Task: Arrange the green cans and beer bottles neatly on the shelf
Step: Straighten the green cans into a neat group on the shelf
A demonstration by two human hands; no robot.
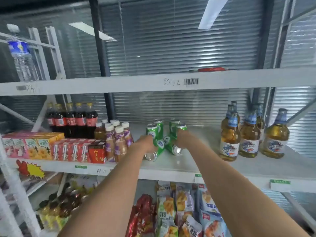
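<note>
Several green cans cluster in the middle of the white shelf. Some stand upright at the back, and two lie on their sides in front. My left hand grips an upright green can at the left of the cluster. My right hand closes around another upright green can on the right. Several amber beer bottles with blue neck labels stand loosely spaced at the right end of the same shelf.
Dark cola bottles, purple-labelled drink bottles and juice cartons fill the shelf's left part. A water bottle stands on the upper shelf. Snack bags sit below.
</note>
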